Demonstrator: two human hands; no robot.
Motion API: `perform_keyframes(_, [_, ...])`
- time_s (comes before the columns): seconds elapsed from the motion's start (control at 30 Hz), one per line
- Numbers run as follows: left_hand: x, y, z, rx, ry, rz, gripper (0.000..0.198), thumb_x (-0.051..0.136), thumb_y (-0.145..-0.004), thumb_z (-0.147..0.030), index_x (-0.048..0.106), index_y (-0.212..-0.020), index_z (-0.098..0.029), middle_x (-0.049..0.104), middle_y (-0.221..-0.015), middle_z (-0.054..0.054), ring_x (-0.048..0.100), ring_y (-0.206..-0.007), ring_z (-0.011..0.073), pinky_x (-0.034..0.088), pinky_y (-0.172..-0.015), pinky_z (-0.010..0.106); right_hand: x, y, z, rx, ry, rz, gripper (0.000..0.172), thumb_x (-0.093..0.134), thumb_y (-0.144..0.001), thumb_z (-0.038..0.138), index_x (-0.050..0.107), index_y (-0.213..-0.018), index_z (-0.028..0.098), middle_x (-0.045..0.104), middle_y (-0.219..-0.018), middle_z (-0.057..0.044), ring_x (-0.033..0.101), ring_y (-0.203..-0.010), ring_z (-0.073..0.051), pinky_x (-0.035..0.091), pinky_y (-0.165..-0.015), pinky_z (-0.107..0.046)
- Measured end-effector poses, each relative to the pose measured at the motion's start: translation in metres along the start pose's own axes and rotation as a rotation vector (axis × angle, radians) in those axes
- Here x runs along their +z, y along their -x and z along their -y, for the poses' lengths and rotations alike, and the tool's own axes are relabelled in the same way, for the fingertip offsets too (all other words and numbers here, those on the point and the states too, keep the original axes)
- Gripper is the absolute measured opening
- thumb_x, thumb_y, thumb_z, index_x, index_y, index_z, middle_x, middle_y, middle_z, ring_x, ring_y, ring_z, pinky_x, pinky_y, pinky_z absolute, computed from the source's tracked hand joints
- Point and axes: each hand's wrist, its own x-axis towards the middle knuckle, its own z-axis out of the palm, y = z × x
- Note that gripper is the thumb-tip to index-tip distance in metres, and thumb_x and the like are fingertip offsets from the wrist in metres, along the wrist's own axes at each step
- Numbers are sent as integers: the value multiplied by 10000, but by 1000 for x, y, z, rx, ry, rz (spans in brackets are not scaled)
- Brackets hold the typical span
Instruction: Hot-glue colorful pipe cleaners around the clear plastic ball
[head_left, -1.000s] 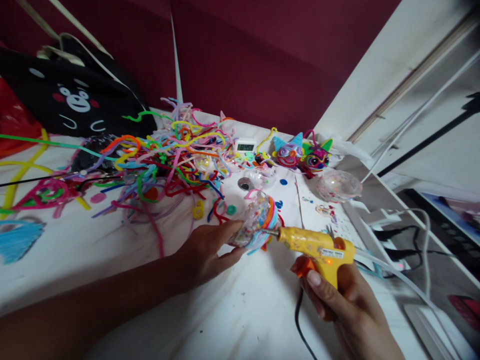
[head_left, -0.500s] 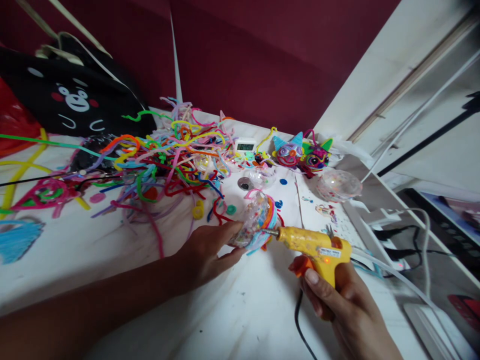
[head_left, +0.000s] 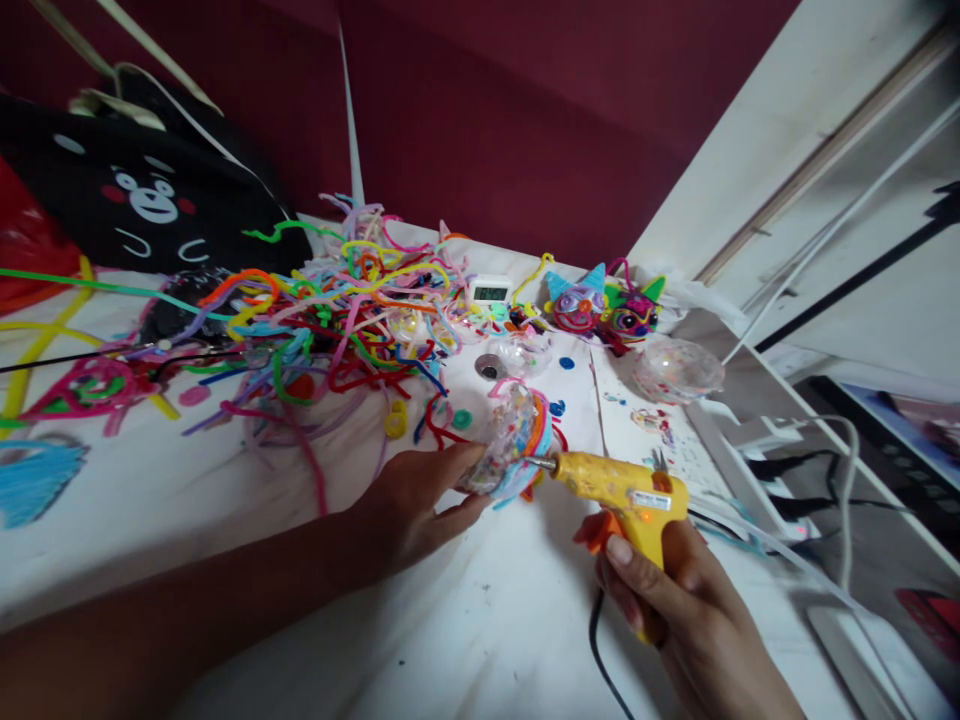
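Observation:
My left hand (head_left: 409, 505) grips a clear plastic ball (head_left: 510, 440) filled with bright confetti and wrapped on its right side with coloured pipe cleaners. The ball rests low over the white table (head_left: 480, 620). My right hand (head_left: 675, 600) is closed round the handle of a yellow glue gun (head_left: 626, 495), a finger on its orange trigger. The metal nozzle touches the wrapped side of the ball. A small light glows on the gun's body, and its black cord hangs down toward me.
A big tangle of coloured pipe cleaners (head_left: 337, 310) covers the table behind the ball. Two finished cat-like heads (head_left: 604, 305), a small digital clock (head_left: 491, 292) and another clear confetti ball (head_left: 679, 370) stand at the back right. A black bear-print bag (head_left: 150, 200) lies back left.
The glue gun and my right hand have shifted a little to the left, closer to the ball. My left hand and the ball have stayed put.

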Motion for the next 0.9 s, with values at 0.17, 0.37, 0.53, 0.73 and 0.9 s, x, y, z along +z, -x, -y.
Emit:
perform_keyframes(0.17, [-3,-2,-2,-34,18,33,236,619,-885,-204,563,-1113,-221,768,-730,-12,737,-570,155,552,-539,205,6,4,3,-15,17,-92,421,781,-779,550,628,-976,211,522,-650,25,406,-533,-112,226,-483,-261])
perform_keyframes(0.37, [1,-2,-2,-148,181,49,235,641,-848,-203,590,-1077,-219,782,-756,-28,740,-556,130,549,-530,157,11,7,6,-74,14,-192,466,809,-753,524,600,-1053,235,567,-746,7,436,-556,-122,338,-476,-260])
perform_keyframes(0.53, [4,-3,-3,-303,329,68,226,664,-797,-204,615,-1018,-210,768,-726,-49,734,-535,121,559,-529,149,1,4,-1,-110,51,-217,466,825,-732,522,610,-1051,258,575,-752,1,453,-567,-140,355,-464,-263])
perform_keyframes(0.73, [-2,-9,-9,-411,421,134,221,672,-762,-188,628,-978,-200,770,-726,-38,740,-557,132,582,-552,168,1,7,-2,-147,104,-194,465,795,-767,521,610,-1126,290,671,-926,-40,545,-720,-183,416,-566,-273])
perform_keyframes(0.9, [-3,-11,-11,-487,470,182,231,681,-747,-194,637,-974,-192,781,-749,-22,764,-624,142,587,-592,155,10,10,-1,-211,65,-243,438,795,-781,472,573,-1113,293,652,-838,-2,517,-624,-151,371,-509,-244])
